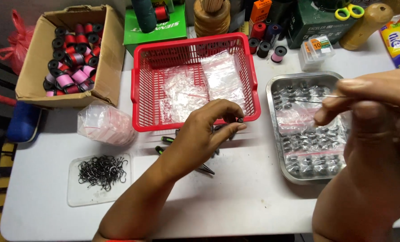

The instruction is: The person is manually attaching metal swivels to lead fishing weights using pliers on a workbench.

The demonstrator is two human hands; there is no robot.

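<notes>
My left hand (209,130) hovers over the white table, just in front of the red basket (139,94), and pinches a small dark bead-like weight (240,120) between thumb and fingertips. Close to the camera, my right hand (370,107) is raised above the metal tray (271,116) and pinches a thin thread or wire (307,98) that runs left from its fingertips. The tray holds several small dark weights and clear bags with red strips. Clear plastic bags lie inside the basket.
A cardboard box (34,67) of red, pink and black thread spools sits at the back left. A clear lid with a heap of black hooks (102,170) lies front left, a bundle of plastic bags (106,123) behind it. Small tools (164,145) lie under my left hand. Boxes, spools and scissors line the back.
</notes>
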